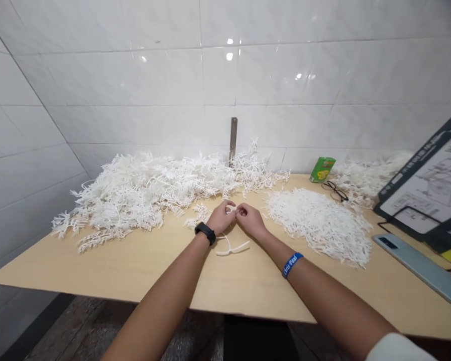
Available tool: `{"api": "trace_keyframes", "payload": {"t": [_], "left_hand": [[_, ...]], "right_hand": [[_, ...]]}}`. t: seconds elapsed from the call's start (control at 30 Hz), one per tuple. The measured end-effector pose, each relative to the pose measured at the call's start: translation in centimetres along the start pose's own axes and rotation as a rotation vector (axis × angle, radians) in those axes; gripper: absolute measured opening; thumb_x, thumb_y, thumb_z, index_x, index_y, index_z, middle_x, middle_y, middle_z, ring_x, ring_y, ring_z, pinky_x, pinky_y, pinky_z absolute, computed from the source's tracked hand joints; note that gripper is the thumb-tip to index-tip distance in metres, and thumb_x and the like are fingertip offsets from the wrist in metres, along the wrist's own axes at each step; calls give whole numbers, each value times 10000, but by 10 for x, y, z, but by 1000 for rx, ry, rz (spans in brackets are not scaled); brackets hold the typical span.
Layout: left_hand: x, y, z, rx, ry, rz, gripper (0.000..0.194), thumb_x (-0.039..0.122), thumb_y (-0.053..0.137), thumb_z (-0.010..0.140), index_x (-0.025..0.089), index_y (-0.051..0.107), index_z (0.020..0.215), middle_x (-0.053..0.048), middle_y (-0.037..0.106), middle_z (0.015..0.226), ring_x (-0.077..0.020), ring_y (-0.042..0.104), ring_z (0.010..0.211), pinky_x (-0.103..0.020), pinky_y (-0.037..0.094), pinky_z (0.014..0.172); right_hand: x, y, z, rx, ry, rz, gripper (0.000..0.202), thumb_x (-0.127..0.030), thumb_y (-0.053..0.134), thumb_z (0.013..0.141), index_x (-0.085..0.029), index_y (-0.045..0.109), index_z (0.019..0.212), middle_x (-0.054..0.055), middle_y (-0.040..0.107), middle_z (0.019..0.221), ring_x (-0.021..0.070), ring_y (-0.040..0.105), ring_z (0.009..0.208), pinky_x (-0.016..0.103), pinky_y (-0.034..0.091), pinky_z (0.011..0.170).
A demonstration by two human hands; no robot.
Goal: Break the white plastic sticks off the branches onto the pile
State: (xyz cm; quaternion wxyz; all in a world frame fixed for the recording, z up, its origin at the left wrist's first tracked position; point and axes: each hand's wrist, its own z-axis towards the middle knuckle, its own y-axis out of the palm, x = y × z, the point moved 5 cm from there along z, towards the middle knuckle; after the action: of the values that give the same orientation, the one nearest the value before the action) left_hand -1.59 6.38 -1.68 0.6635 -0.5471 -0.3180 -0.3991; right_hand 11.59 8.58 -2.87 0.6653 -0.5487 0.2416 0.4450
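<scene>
My left hand (pixel 221 217), with a black watch at its wrist, is closed on a white branched plastic piece (pixel 230 249) whose stem hangs down toward the table's front. Touching it at the fingertips, my right hand (pixel 250 219) is pinched at the top of the same piece; what lies between its fingers is too small to make out. A large heap of white branched pieces (pixel 135 188) spreads behind and left of my hands. Small loose white bits (pixel 315 220) form a flat pile to the right.
On the wooden table (pixel 108 271) at the right lie a phone (pixel 417 268) and dark glasses (pixel 335 191). A green box (pixel 322 169) stands near the tiled wall. A large printed carton (pixel 432 185) leans at the far right, with more white pieces (pixel 376 175) behind it.
</scene>
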Motion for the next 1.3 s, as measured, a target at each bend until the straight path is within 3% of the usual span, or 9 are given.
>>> {"api": "trace_keyframes", "payload": {"t": [0.1, 0.23, 0.37, 0.63, 0.83, 1.03, 1.3], "left_hand": [[1, -1, 1, 11, 22, 18, 286, 226, 555, 751, 187, 577, 1034, 56, 479, 618, -120, 458, 586, -234, 340, 594], [7, 0, -4, -23, 52, 31, 162, 290, 588, 739, 168, 607, 845, 19, 554, 680, -137, 492, 664, -244, 367, 637], [9, 6, -2, -102, 83, 3, 232, 387, 586, 759, 157, 618, 767, 5, 584, 692, -139, 504, 666, -253, 380, 640], [0, 7, 26, -318, 59, -54, 380, 504, 652, 706, 125, 658, 731, -27, 606, 673, -139, 539, 634, -257, 408, 607], [-2, 5, 13, -292, 74, -92, 366, 494, 625, 741, 142, 648, 837, 20, 520, 629, -103, 448, 571, -226, 347, 536], [10, 3, 4, -281, 84, -101, 315, 429, 643, 713, 131, 659, 812, 4, 574, 683, -110, 486, 622, -230, 388, 584], [15, 4, 1, -228, 61, -66, 235, 347, 605, 720, 133, 656, 802, 26, 530, 644, -97, 436, 577, -226, 355, 563]], "right_hand": [[-2, -4, -2, 2, -13, 14, 94, -289, 506, 698, -205, 537, 726, -32, 535, 627, 137, 470, 612, 242, 334, 586], [-7, -14, -11, -54, -53, 33, 90, -290, 506, 692, -200, 505, 682, -39, 500, 596, 131, 445, 597, 238, 323, 577], [-5, -21, -16, -87, -90, 60, 112, -303, 491, 711, -196, 524, 710, -36, 509, 608, 133, 458, 607, 234, 335, 579], [0, -21, -11, -88, -83, 129, 140, -312, 500, 722, -185, 558, 721, -21, 546, 622, 138, 483, 609, 237, 356, 579], [4, -21, -9, -120, -71, 164, 154, -317, 511, 737, -182, 585, 728, -3, 594, 665, 144, 512, 634, 250, 388, 616], [4, -21, -10, -136, -66, 186, 176, -330, 517, 742, -172, 594, 743, 5, 604, 681, 147, 530, 643, 252, 402, 613], [2, -26, -14, -130, -66, 203, 175, -343, 525, 755, -174, 570, 749, -10, 571, 662, 138, 523, 625, 252, 407, 610]]}}
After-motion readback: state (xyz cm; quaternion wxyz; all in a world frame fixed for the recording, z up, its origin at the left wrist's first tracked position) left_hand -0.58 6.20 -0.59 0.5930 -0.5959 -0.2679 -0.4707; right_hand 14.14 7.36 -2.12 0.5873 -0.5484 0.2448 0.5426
